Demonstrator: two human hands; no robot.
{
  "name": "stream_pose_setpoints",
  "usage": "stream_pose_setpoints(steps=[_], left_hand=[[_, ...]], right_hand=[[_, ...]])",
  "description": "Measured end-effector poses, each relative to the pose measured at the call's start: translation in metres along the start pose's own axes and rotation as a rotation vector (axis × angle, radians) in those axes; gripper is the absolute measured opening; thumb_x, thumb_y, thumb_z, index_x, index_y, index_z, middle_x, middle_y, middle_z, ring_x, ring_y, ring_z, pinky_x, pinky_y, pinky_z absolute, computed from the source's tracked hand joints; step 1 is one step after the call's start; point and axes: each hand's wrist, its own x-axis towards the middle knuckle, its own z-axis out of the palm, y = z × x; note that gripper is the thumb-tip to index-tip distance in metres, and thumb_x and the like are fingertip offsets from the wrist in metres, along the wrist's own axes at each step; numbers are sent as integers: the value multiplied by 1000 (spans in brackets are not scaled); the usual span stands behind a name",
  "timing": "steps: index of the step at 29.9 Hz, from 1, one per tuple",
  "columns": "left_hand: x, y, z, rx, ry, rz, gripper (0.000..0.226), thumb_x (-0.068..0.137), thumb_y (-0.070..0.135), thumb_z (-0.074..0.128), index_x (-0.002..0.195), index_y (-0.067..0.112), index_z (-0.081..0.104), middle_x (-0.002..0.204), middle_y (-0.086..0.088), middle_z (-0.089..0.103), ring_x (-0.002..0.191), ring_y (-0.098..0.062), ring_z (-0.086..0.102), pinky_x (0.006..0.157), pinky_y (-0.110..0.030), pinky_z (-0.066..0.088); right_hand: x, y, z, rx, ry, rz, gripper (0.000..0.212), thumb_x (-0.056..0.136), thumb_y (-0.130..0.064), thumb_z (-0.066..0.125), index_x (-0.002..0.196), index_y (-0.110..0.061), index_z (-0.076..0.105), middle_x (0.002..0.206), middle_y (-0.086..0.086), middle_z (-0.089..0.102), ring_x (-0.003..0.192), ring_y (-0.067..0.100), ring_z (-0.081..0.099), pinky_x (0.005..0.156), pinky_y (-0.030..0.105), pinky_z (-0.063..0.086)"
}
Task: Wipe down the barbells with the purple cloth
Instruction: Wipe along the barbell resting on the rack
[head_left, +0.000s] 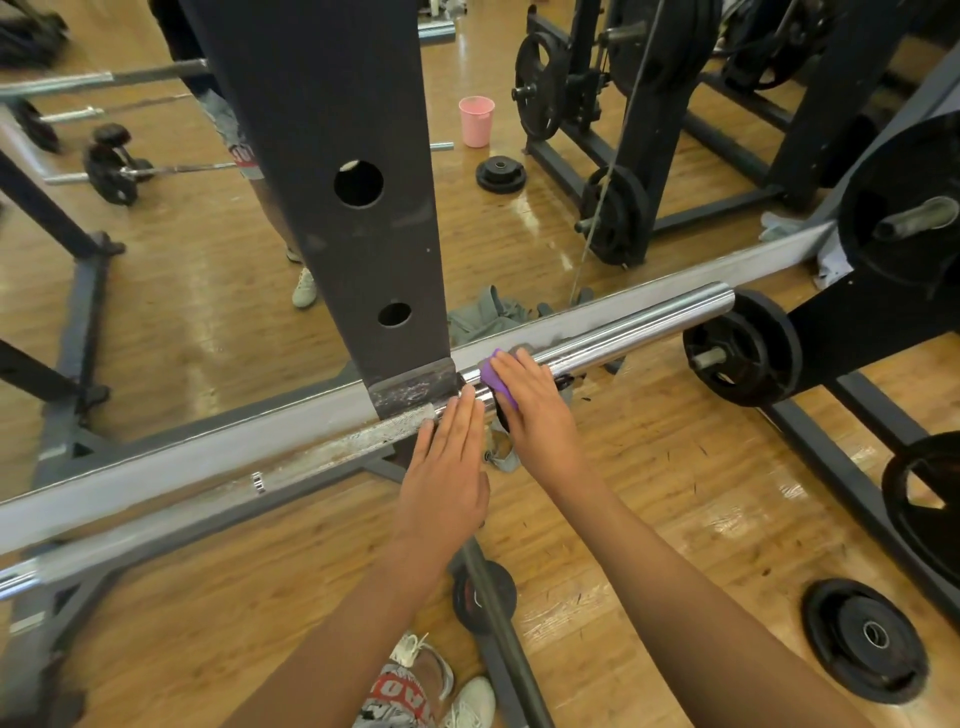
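Barbell (649, 325): 1 chrome bar. I see it run from the lower left edge up to the right of centre, its bare end sleeve pointing to the upper right.
Purple cloth (491, 376): at the centre of the frame, wrapped on the bar just right of the upright's foot. Only its left part shows from under the right hand.
Right hand (535, 410): centre of frame, palm down on the bar, fingers curled over the cloth and clamping it to the chrome.
Left hand (447, 467): just left of the right hand, flat, fingers straight and together, fingertips on the bar. It holds nothing.
Gap between hands: very close. I cannot tell whether they touch.
Black upright (337, 182): upper centre, with 2 round holes. Its scuffed foot meets the bar line.
Weight plate (865, 639): 1 lying flat on the wood floor, lower right.
Loaded plate (743, 353): 1 on a peg, right of centre, just beyond the sleeve's end.
Dark bar (498, 623): on the floor, lower centre.
Pink cup (476, 122): upright, upper centre.
White shoes (467, 701): bottom centre.
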Motion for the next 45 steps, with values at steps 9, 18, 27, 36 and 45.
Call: stream_pose_setpoints(steps=[9,18,27,36,45], left_hand=[[17,6,-13,-50,7,-45,83,98,25,46,158,11,-10,164,-4,-19,154,-19,-11,126,-40,2],[10,5,-2,3,-22,6,82,100,27,44,157,10,-12,165,-6,-21,154,-20,-14,125,-40,-1],[9,6,-3,-103,-47,-29,86,99,26,46,158,17,-15,165,0,-26,153,-14,-21,126,-38,-2],[-31,-46,-4,-6,88,-137,64,104,41,32,160,14,19,167,-3,14,155,-18,7,123,-54,7],[-32,-52,4,33,153,-119,69,91,25,48,157,9,32,165,-6,25,152,-20,24,118,-66,18]], right_hand=[[24,-13,-8,-92,-35,-18,19,106,-21,47,117,-19,63,107,-5,63,102,16,53,98,43,43],[26,21,-29,-188,-42,7,22,107,-23,44,123,-21,60,115,-4,61,111,20,56,107,43,38],[14,1,-20,-100,-1,34,27,106,-18,50,130,-13,60,125,2,62,117,24,53,103,34,36],[-1,-36,-22,194,19,216,37,108,-27,44,143,-20,53,138,-3,59,127,10,52,103,21,39],[13,-52,-2,52,-55,110,26,106,-21,47,132,-23,54,124,-2,59,113,16,52,99,34,46]])
